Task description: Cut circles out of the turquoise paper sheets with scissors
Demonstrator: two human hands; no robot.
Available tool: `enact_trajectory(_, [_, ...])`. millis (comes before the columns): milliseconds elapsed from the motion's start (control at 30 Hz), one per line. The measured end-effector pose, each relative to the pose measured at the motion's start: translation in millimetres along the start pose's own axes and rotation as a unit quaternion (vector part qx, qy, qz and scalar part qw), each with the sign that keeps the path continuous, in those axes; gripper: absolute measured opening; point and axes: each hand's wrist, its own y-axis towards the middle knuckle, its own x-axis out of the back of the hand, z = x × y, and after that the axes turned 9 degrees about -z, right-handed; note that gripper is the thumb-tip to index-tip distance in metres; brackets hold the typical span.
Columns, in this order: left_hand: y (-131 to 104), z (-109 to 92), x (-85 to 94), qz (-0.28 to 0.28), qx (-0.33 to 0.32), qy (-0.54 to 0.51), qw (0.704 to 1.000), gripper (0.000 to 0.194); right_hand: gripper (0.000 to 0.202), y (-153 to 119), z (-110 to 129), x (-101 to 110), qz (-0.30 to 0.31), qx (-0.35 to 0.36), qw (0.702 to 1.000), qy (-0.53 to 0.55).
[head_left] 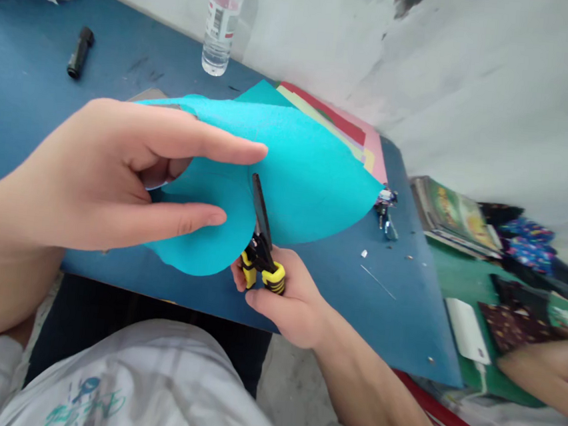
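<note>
A turquoise sheet [312, 175] with a curved edge is held above the blue table. My left hand [132, 171] grips it from the left, thumb and index finger lying over its face and the other fingers curled partly out of view. Black scissors with yellow-and-black handles [260, 251] are in my right hand [290, 301], fingers wrapped round the handles. The blades point away from me and lie at a slit in the paper, between a rounded lobe on the left and the larger part on the right.
On the blue table [25, 128] are a water bottle [219, 33], a black marker [81, 53], coloured sheets [371, 144] and a small trinket [387, 209]. Right of it, a green table [463, 277] holds books [454, 216] and a white power bank [467, 331]. Another person's arm [545, 365] rests there.
</note>
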Motion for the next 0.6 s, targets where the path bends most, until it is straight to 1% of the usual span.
enact_trajectory(133, [-4, -3, 3.2, -0.002, 0.006, -0.004, 1.0, 0.086, 0.015, 0, 1, 0, -0.001, -0.003, 1.0, -0.004])
enact_trajectory(200, [-10, -5, 9.9, -0.002, 0.008, -0.009, 1.0, 0.084, 0.015, -1, 2, 0, -0.001, 0.001, 1.0, -0.004])
enact_trajectory(267, [-19, -8, 20.2, 0.01, 0.014, -0.006, 1.0, 0.076, 0.015, -1, 2, 1, -0.001, 0.004, 1.0, -0.004])
enact_trajectory(300, [-23, -8, 25.9, 0.026, 0.021, 0.003, 0.999, 0.069, 0.015, -1, 2, 1, 0.0, 0.003, 1.0, -0.004])
enact_trajectory(400, [-31, -4, 40.7, 0.114, 0.058, 0.059, 0.99, 0.045, 0.016, -1, 1, 1, 0.002, -0.002, 1.0, -0.002])
enact_trajectory(467, [-32, 2, 45.8, 0.126, 0.022, 0.018, 0.992, 0.048, 0.017, -2, 1, 1, 0.003, -0.006, 1.0, -0.002])
enact_trajectory(500, [-32, 5, 46.9, 0.12, 0.004, -0.005, 0.993, 0.052, 0.016, -2, 1, 1, 0.003, -0.006, 1.0, -0.002])
enact_trajectory(533, [-31, 7, 47.3, 0.116, -0.002, -0.002, 0.993, 0.051, 0.016, -2, 1, 1, 0.002, -0.007, 1.0, -0.002])
enact_trajectory(567, [-30, 9, 47.2, 0.135, 0.02, 0.012, 0.991, 0.051, 0.016, -2, 0, 1, 0.0, -0.008, 1.0, -0.003])
enact_trajectory(600, [-29, 11, 46.9, 0.131, 0.006, -0.003, 0.991, 0.051, 0.016, -2, 0, 1, -0.001, -0.008, 1.0, -0.003])
